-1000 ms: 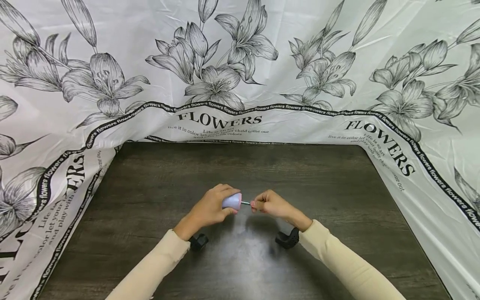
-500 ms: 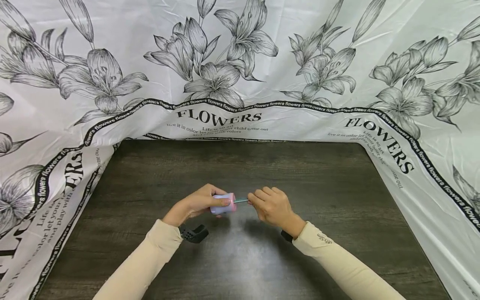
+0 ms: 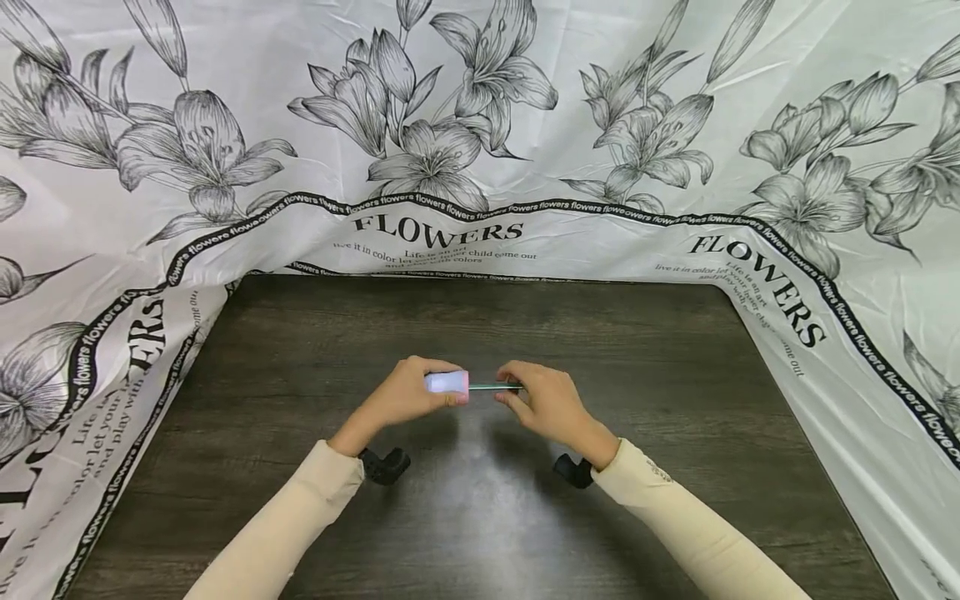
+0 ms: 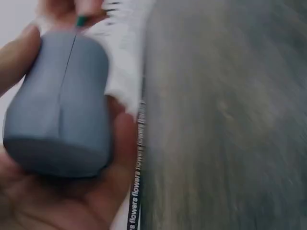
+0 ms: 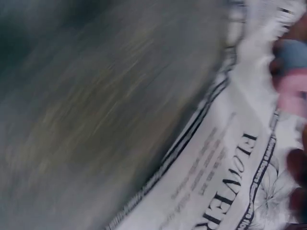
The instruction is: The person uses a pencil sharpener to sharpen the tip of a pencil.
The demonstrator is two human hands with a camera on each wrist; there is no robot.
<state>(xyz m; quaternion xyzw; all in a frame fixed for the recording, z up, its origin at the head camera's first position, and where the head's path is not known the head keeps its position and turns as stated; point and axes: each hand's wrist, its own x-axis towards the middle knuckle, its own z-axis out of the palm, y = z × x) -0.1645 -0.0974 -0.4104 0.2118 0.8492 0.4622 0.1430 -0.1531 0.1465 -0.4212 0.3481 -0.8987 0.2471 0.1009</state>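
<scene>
A lavender, waisted pencil sharpener (image 3: 447,382) with a pink end is held above the table by my left hand (image 3: 401,396), fingers on top and thumb below. From its pink end a thin green pencil (image 3: 489,387) runs level to the right. My right hand (image 3: 551,400) curls round the pencil's free end, thumb and forefinger tips spread apart either side of it. Up close in the left wrist view, the sharpener (image 4: 62,105) looks grey-blue with a seam along its body. The pencil's inner end is hidden. Only the sharpener's pink end (image 5: 293,93) shows, blurred, in the right wrist view.
Dark wood-grain tabletop (image 3: 480,325) lies beneath both hands. White cloth (image 3: 480,108) with printed flowers and lettering hangs behind and down both sides. A black wrist mount (image 3: 385,467) sits under the left wrist, another (image 3: 573,471) under the right.
The left hand turned the sharpener thumb-up, then back to thumb-below, shifting slightly left overall. The right hand rolled over and back; its fingertips have spread and more of the pencil shows.
</scene>
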